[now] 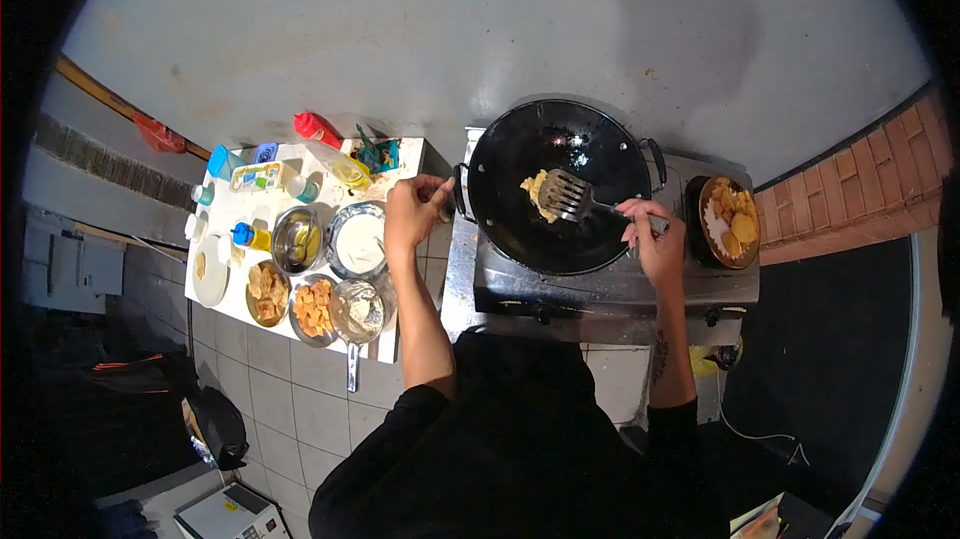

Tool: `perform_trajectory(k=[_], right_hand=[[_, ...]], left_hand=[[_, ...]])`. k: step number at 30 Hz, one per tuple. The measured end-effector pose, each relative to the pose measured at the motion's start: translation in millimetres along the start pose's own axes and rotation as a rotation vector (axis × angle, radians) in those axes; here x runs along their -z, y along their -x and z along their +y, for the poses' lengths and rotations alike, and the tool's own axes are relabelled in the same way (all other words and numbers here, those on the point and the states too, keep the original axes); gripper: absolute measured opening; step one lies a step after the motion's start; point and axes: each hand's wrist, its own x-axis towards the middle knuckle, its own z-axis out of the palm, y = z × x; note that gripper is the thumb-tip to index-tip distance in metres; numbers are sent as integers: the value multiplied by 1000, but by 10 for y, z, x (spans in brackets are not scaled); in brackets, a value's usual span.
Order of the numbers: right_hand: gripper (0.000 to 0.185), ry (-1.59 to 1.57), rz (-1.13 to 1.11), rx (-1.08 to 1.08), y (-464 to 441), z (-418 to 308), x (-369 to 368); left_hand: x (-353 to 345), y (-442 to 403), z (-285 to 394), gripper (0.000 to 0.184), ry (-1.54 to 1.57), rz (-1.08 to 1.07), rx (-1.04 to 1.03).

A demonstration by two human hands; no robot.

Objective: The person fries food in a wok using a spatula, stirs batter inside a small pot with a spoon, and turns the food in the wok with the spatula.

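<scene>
A black wok (600, 239) sits on the steel stove, with a little oil shining inside. My right hand (655, 239) is closed around the handle of a slotted turner (572, 197). The turner's metal head rests over a pale yellow battered piece (537, 189) in the wok; part of that piece is hidden under it. At the wok's left side, my left hand (415, 207) pinches the wok's handle (460, 191) between thumb and fingers.
Right of the wok, a bowl (713, 257) holds golden fried pieces on paper. On the white table (222, 309) at left are a bowl of white batter (359, 244), orange chunks (313, 308), a saucepan (353, 359), a red bottle (317, 129) and an oil bottle (350, 173).
</scene>
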Motion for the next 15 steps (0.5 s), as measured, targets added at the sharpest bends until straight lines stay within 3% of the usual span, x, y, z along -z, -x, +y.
perform_trajectory(k=[4, 6, 15], right_hand=[[16, 41, 60, 38, 7, -70, -1], [13, 258, 54, 108, -36, -91, 34], [12, 167, -99, 101, -135, 165, -50]], left_hand=[[39, 29, 85, 29, 46, -24, 21], [37, 18, 35, 29, 15, -10, 12], [28, 2, -89, 28, 24, -4, 14]])
